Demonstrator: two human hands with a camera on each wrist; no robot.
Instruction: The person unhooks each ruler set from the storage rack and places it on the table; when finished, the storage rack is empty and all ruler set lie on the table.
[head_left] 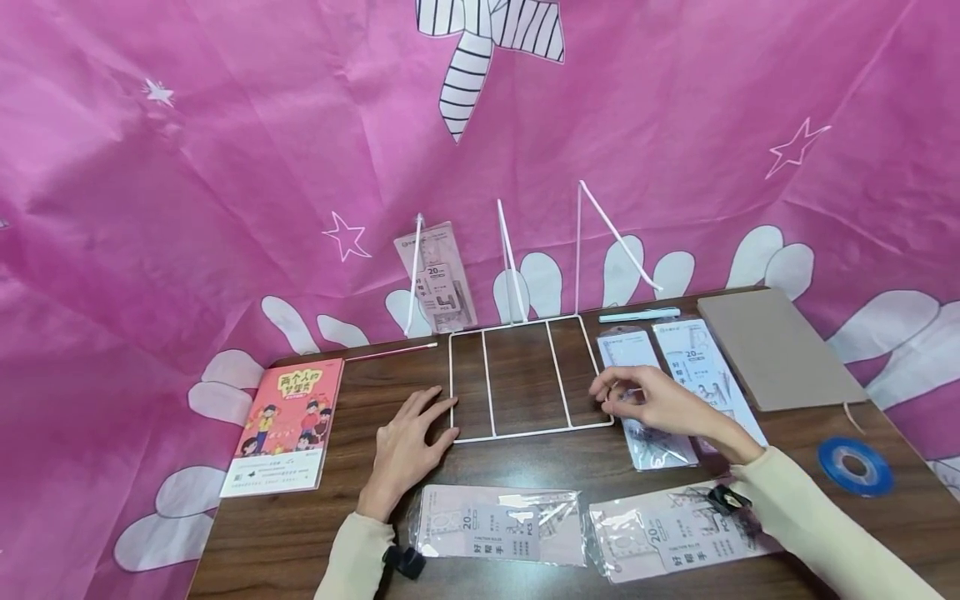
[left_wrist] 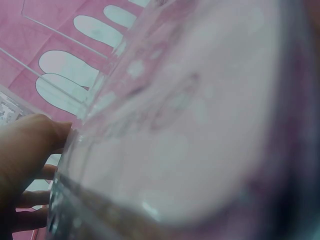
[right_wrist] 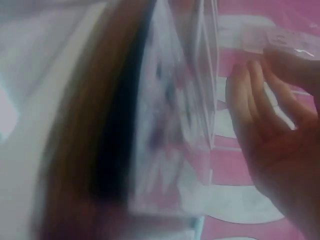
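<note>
One wire rack [head_left: 488,379], toward worktop's [head_left: 356,392] 12 o'clock edge. Likely light, stiff, slick; take by side rods [head_left: 452,367]. Left grip [head_left: 406,442] released, touching at 8 o'clock; right grip [head_left: 652,402], 3 o'clock: can't tell if pinching.

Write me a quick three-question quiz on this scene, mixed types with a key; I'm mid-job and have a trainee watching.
1. In the head view, which is nearest the left hand?
A) blue tape roll
B) white wire rack
C) grey-brown notebook

2. Fill the gap: in the head view, the red book lies to the ___ of the rack.

3. True or false: every ruler pack in view lies flat on the table.

Key:
1. B
2. left
3. False; one pack stands on end.
</note>
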